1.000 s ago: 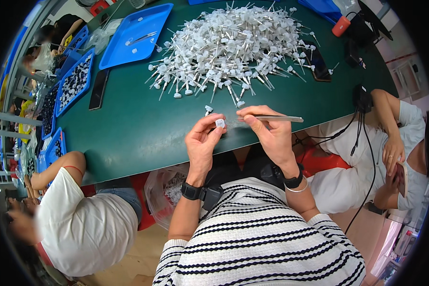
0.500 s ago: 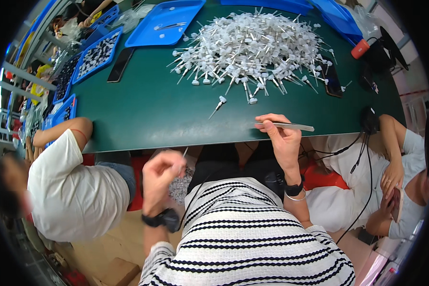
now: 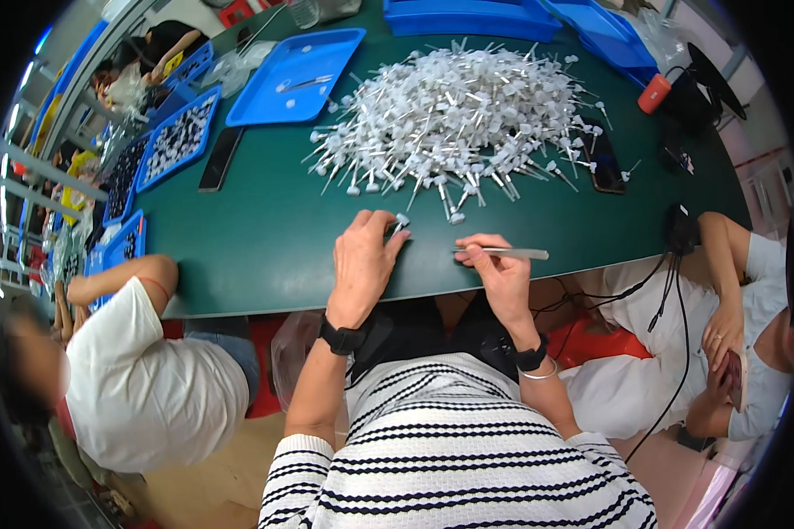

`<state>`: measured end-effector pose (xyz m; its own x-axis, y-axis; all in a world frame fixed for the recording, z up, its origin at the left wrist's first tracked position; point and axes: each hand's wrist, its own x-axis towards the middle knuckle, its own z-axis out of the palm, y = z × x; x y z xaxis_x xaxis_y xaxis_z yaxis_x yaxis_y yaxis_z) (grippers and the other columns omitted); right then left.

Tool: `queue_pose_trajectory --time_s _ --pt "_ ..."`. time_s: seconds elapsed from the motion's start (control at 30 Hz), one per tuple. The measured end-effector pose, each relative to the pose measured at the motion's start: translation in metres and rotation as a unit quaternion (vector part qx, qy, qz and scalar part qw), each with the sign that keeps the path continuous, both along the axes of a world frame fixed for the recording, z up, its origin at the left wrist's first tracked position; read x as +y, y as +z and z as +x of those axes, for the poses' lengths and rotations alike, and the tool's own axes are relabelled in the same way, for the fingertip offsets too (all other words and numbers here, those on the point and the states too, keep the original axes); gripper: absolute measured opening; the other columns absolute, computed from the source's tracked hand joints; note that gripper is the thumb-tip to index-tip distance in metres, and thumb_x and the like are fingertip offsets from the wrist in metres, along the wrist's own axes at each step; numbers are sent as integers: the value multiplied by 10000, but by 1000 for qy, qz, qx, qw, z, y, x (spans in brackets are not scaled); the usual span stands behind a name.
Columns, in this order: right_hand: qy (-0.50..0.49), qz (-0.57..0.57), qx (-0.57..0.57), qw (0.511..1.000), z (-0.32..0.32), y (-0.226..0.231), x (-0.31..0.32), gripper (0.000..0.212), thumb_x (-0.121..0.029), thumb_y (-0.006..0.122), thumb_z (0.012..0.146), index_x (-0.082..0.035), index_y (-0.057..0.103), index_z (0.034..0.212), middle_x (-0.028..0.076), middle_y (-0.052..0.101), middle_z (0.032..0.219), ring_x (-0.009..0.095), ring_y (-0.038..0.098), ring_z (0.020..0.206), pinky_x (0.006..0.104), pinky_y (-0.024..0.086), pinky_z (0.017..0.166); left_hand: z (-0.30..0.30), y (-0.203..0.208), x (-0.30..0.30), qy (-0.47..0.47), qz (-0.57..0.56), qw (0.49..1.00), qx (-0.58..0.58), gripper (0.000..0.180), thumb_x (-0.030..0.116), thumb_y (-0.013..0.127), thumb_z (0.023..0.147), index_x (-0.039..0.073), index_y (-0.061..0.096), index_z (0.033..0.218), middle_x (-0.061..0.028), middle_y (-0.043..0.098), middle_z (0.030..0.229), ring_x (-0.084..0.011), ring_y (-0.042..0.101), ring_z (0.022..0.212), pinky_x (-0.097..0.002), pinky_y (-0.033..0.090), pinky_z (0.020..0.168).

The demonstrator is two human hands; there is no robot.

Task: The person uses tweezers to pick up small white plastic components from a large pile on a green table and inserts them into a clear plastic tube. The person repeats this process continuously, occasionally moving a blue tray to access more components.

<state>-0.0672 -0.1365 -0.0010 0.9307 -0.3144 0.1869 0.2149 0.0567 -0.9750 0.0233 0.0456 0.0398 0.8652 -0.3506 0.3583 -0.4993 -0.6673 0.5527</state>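
Observation:
My left hand [image 3: 362, 264] reaches over the near edge of the green table [image 3: 273, 256]. Its thumb and forefinger close around a single thin-stemmed part with a white plastic head [image 3: 402, 219], lying apart from the rest; the stem is partly hidden by the fingers. To its right, my right hand [image 3: 503, 273] grips a pair of metal tweezers [image 3: 520, 253] between thumb and fingers, tips toward the left. Beyond both hands lies a big heap of the same white-headed parts [image 3: 468, 123].
At the far left are a blue tray [image 3: 247, 110] with tweezers in it, a phone [image 3: 221, 159] and bins of black and white pieces [image 3: 181, 137]. Another phone [image 3: 604, 163] lies right of the heap. People sit on both sides; a clear bag [image 3: 293, 348] hangs below the table.
My left hand has risen from above the bag at my lap to the lone part on the table. The thin item it held is out of sight. The view has tilted slightly; the tweezers stay in my right hand.

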Motion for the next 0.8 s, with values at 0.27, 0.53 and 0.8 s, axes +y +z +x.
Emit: queue_pose_trajectory --time_s 0.27,0.53,0.8 --pt "-17 90 -53 994 3 22 3 197 -123 583 945 32 633 1056 90 673 1021 150 656 879 251 519 792 -6 -7 -3 -61 -240 922 299 136 41 656 865 -6 643 992 -85 672 914 -139 661 748 -252 512 622" --pt "-32 -12 -107 994 15 33 25 173 -96 572 947 25 645 1047 82 679 988 123 634 866 238 510 758 -23 -24 -18 -132 -459 793 378 228 29 597 907 -55 605 1119 -126 664 1006 -185 664 866 -271 554 724" --pt "-65 12 -83 994 16 40 27 166 -96 566 950 24 657 1023 66 681 968 117 636 851 232 512 739 -18 -35 -30 -148 -470 800 342 243 57 564 935 -51 596 1150 -121 647 1062 -178 645 899 -284 547 737"
